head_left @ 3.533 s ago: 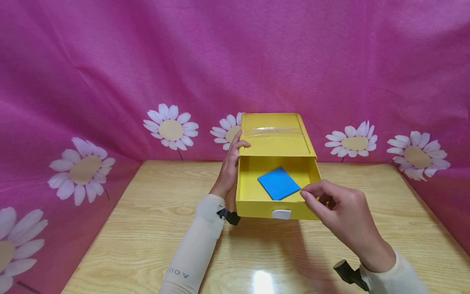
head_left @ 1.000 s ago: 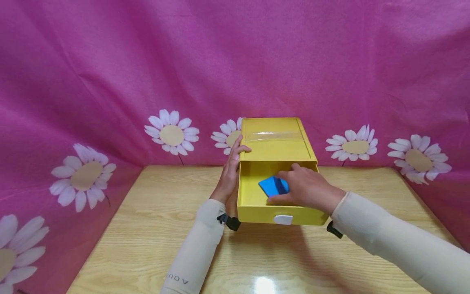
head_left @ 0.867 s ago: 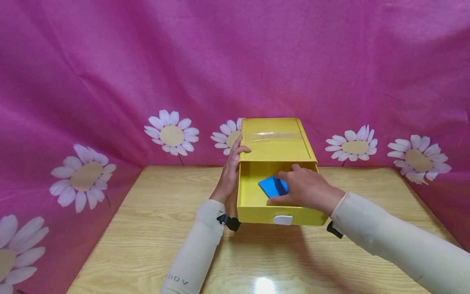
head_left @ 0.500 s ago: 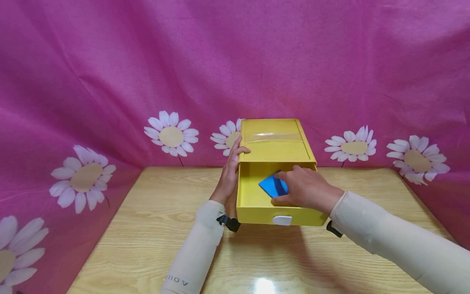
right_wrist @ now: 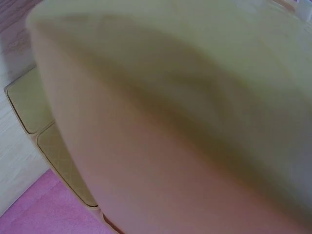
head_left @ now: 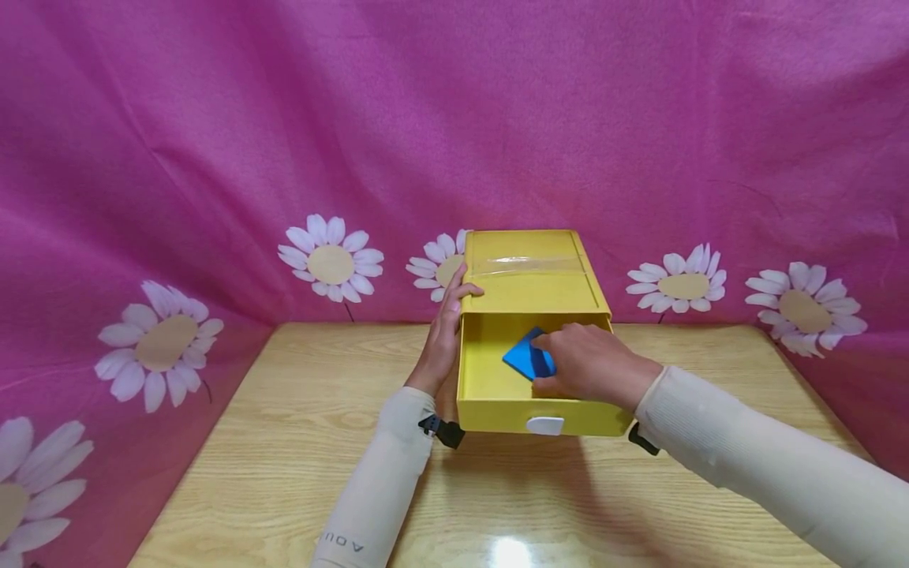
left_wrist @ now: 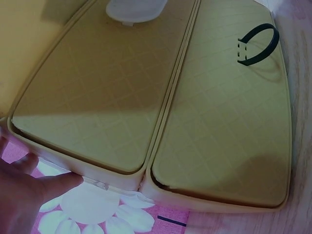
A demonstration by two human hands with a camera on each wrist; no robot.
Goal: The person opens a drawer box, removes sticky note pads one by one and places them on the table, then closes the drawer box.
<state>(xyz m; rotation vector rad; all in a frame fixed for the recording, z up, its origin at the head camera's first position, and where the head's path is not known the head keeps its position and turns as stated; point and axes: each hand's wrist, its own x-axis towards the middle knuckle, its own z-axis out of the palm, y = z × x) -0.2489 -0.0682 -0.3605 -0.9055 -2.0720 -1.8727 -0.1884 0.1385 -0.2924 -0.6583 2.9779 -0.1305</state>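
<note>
A yellow drawer unit (head_left: pixel 533 292) stands on the table with its top drawer (head_left: pixel 490 416) pulled out. Inside lies a flat blue square (head_left: pixel 519 359), partly covered by my right hand (head_left: pixel 585 363). That hand reaches over the drawer's right wall and pinches the square between thumb and fingers; its far fingers are hidden. My left hand (head_left: pixel 442 335) rests along the unit's left side, its thumb over the top edge. In the left wrist view, the left hand's fingers (left_wrist: pixel 58 184) press the side wall, fairly straight.
Lower drawers are closed, one with a white tab (left_wrist: pixel 136 9), another with a black loop handle (left_wrist: pixel 268 46). The wooden table (head_left: pixel 319 394) meets a pink daisy-printed cloth (head_left: pixel 426 118) behind. The right wrist view is mostly filled by a blurred drawer wall (right_wrist: pixel 146 161).
My right hand has gone from the drawer's right rim into the drawer and onto the blue square. Lately its thumb has drawn in and the square has turned slightly. The left hand keeps its place.
</note>
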